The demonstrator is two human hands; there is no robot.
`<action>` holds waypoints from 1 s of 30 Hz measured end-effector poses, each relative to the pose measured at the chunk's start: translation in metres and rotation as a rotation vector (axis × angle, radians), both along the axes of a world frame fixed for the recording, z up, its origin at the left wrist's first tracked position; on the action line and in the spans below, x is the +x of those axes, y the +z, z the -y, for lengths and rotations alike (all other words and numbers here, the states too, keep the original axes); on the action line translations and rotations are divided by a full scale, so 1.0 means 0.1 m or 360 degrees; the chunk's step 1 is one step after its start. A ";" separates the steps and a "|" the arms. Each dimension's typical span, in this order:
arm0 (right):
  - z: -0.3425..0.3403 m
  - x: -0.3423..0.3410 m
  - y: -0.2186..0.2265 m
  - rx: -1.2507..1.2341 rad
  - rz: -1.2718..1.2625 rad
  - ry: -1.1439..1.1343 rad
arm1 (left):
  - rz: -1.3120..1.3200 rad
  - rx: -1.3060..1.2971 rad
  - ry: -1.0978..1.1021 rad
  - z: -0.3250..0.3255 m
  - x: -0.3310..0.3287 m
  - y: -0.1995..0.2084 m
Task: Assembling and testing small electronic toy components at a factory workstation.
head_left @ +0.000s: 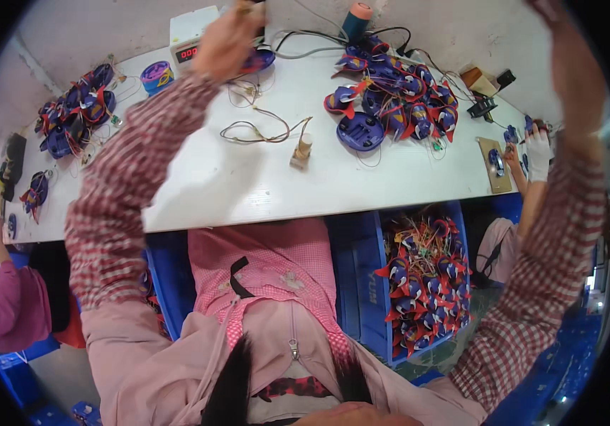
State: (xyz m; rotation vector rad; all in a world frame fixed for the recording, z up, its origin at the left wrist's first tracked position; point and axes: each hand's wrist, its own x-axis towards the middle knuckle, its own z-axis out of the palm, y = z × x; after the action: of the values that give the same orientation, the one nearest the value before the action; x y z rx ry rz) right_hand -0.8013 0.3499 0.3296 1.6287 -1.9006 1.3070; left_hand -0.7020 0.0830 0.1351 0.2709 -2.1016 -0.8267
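Note:
My left hand [225,44] is raised over the far side of the white table, in front of a white box [186,32] with a red digital display. Its fingers look curled together, but blur hides what they hold. Just beside it lies a dark blue plastic shell [259,61] with thin wires. My right hand [573,67] is lifted high at the upper right, its fingers blurred and partly cut off. A brown cable [266,136] lies coiled on the table, near a small beige cylindrical piece [302,151].
Blue-and-red toy parts with wires are piled at the right [404,92] and left [78,110]. A blue crate [383,284] below holds more of them. Purple tape rolls [156,77] and a teal bottle-like object [356,23] stand farther back. A co-worker's gloved hand [538,153] works at the right.

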 end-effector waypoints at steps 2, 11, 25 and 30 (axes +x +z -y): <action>-0.35 -0.39 -0.39 0.0018 -0.0507 0.0062 | 0.0239 -0.0298 0.0245 0.03 0.51 0.00; -0.24 1.01 -2.63 0.0548 -0.0914 0.0652 | 0.1245 -0.1061 0.0670 0.68 2.03 -1.16; 0.01 0.83 -3.25 0.0538 -0.0857 0.0736 | 0.0628 -0.0586 0.0339 0.34 2.47 -1.17; -0.01 0.88 -3.33 0.0645 -0.0773 0.0689 | 0.0299 -0.0543 -0.0084 -0.67 2.14 -1.04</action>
State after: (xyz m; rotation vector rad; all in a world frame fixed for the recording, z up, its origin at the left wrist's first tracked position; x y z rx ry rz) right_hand -0.7131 0.3506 -0.0030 2.3955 -1.6275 0.5657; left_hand -0.4884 0.1504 0.0309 0.1133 -2.3915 -0.4737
